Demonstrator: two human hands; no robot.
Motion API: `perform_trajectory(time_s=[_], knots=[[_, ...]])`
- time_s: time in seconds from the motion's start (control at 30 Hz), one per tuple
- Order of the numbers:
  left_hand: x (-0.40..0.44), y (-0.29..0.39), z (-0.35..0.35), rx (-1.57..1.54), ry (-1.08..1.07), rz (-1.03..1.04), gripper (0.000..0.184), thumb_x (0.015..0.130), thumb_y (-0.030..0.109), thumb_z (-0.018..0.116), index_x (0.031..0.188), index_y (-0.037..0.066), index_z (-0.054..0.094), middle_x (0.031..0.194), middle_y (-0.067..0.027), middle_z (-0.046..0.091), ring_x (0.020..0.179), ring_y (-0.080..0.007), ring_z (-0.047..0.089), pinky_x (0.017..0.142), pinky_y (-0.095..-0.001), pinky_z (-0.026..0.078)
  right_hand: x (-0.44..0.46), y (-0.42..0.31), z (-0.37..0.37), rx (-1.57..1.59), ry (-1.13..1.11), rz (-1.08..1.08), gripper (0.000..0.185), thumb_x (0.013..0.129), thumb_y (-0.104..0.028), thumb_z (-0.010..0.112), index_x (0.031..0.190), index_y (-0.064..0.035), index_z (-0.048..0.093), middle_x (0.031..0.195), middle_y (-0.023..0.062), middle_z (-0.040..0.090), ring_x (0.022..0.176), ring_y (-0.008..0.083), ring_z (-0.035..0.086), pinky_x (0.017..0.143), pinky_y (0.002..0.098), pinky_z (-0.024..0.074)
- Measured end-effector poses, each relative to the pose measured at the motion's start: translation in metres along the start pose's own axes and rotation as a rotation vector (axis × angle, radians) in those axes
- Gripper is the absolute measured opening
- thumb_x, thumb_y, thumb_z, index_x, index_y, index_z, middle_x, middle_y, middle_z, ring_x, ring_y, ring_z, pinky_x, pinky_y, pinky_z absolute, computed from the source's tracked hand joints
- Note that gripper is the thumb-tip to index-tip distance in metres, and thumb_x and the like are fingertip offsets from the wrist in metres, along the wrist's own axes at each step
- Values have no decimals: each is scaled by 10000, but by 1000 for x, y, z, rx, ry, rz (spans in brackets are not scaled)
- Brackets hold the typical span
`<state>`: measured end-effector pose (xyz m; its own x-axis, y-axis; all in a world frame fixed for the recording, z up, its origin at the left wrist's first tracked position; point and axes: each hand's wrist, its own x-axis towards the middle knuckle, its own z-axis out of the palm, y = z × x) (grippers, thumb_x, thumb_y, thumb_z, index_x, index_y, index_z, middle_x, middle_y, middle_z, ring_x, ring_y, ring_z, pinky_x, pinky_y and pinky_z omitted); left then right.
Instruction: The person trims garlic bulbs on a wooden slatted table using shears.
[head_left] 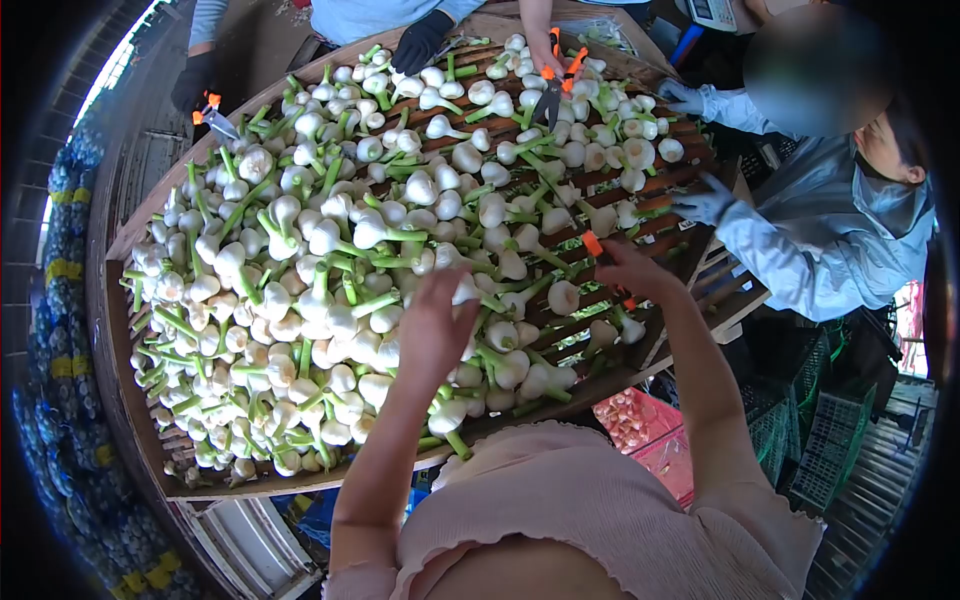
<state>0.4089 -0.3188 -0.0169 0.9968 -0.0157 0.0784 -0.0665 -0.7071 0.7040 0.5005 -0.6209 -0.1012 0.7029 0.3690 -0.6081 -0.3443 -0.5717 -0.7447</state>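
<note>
White garlic bulbs with green stems (300, 300) are heaped on a slatted wooden table (135, 440). Over the middle of the heap, my left hand (435, 322) has its fingers and thumb around a garlic bulb (466, 290). My right hand (637, 276), farther right, is closed on a pair of scissors with orange-marked handles (592, 243). The scissors' narrow blades point up and left over the slats, among scattered bulbs. Loose garlic lies just below the blades.
Across the table, a dark-gloved hand (422, 42) and a bare hand with orange-handled shears (548, 100) are over the garlic. Another gloved hand holds cutters (214, 118) at the left. A co-worker's gloved hands (705, 203) reach in at right. A red crate (665, 455) stands below.
</note>
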Motion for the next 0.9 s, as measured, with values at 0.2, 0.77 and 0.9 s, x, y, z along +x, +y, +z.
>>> perform_trajectory(time_s=[0.2, 0.77, 0.9], knots=[[132, -43, 136, 178, -68, 177, 340, 754, 136, 607, 1086, 83, 558, 1083, -146, 547, 996, -331, 533, 829, -402, 446, -68, 18, 25, 117, 82, 12, 681, 723, -228, 650, 1302, -27, 353, 1110, 78, 502, 1026, 169, 468, 902, 286, 365], [120, -30, 140, -27, -216, 305, 344, 719, 116, 616, 1062, 124, 596, 1008, -142, 476, 886, -307, 545, 765, -375, 458, -64, 29, 42, 314, 140, 86, 821, 667, -268, 676, 1337, 8, 291, 1211, 145, 446, 1123, 226, 427, 946, 303, 355], [73, -5, 111, -154, -174, 70, 341, 679, 69, 631, 1017, 116, 622, 993, -170, 476, 912, -325, 504, 789, -389, 428, -73, -8, 44, 154, 16, 181, 696, 690, -231, 647, 1294, -37, 361, 1096, 146, 541, 974, 225, 524, 883, 307, 403]])
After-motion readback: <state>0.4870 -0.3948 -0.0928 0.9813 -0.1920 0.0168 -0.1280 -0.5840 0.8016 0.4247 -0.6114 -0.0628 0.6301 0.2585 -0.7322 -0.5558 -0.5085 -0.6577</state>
